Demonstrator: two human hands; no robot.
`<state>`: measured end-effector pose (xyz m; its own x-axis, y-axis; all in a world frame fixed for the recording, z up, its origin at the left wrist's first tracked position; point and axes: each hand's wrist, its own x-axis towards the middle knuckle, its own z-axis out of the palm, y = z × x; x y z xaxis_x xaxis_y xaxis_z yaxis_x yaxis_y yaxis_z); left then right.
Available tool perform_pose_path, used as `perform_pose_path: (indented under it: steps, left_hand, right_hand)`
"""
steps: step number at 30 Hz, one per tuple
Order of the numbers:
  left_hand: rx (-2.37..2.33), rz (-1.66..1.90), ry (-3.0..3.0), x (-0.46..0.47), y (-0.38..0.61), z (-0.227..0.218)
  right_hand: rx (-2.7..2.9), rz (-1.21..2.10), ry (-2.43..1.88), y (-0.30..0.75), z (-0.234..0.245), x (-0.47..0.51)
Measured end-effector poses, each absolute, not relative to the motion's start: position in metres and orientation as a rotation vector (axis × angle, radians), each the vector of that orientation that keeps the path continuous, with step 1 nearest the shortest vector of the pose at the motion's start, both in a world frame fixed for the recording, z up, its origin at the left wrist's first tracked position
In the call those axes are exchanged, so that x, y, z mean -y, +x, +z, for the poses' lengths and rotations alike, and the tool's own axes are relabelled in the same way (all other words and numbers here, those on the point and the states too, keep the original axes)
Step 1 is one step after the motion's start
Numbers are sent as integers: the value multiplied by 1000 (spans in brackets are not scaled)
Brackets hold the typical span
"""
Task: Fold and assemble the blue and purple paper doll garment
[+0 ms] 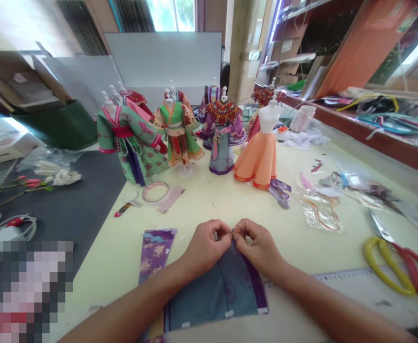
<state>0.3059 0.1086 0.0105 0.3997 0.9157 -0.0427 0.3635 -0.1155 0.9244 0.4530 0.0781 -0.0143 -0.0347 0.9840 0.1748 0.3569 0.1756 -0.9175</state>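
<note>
Both my hands meet over the near middle of the table, pinching the top edge of a blue-grey piece of fabric (pixel 209 295) with purple borders. My left hand (pixel 210 240) has thumb and forefinger closed on the edge. Right beside it, my right hand (pixel 255 243) is pinched on the same edge, the fingertips nearly touching. The fabric hangs down toward me between my forearms, with small white tabs along its lower edge. A purple patterned fabric strip (pixel 155 252) lies left of my left hand and runs on under my forearm.
Small dress forms in doll clothes stand behind, including a green robe (pixel 140 138) and an orange skirt (pixel 259 159). A tape roll (pixel 155 192) lies in front of them. Yellow-and-red-handled scissors (pixel 389 267), a ruler (pixel 348 275) and a plastic bag (pixel 321 214) lie at right.
</note>
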Motion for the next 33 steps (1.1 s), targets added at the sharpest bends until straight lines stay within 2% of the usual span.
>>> perform_pose_path:
  steps: [9, 16, 33]
  left_hand:
    - [-1046, 700, 1488, -111, 306, 7]
    - [-1014, 676, 1397, -111, 305, 6]
    - [-1150, 717, 1740, -108, 305, 8]
  right_hand:
    - [1265, 1319, -1221, 456, -15, -81]
    - [1089, 1496, -1201, 456, -11, -81]
    - [1492, 995, -1303, 454, -15, -79]
